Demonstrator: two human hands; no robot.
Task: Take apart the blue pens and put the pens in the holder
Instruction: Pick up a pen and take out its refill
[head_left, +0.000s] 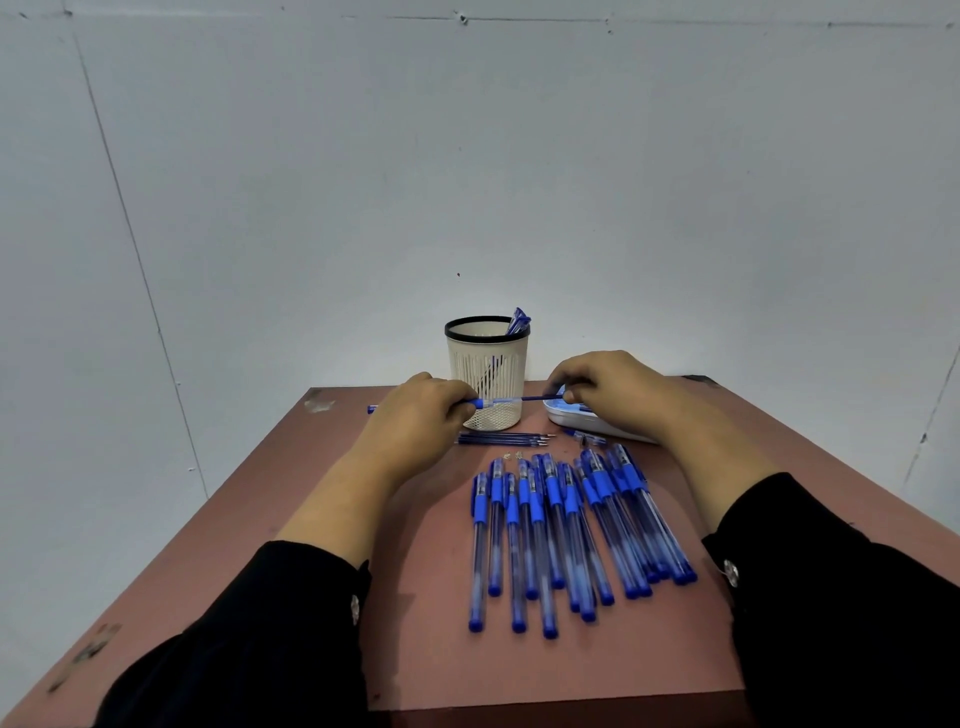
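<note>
My left hand (423, 415) grips the barrel of a blue pen (485, 403) held level in front of the white mesh holder (487, 364). My right hand (608, 389) pinches the far end of the dark blue refill (537, 398) that sticks out of that barrel. The holder stands at the table's far middle with a few blue pen pieces (518, 321) leaning inside. Several whole blue pens (566, 535) lie in a row on the table nearer to me. Several loose refills (501, 439) lie just below the holder.
A white tray (597, 426) with small blue parts sits under my right hand, at the far right of the reddish table (415, 649). Tiny metal springs (513, 455) lie near the pen tips. A blue cap (372, 409) lies left of my left hand. A grey wall stands behind.
</note>
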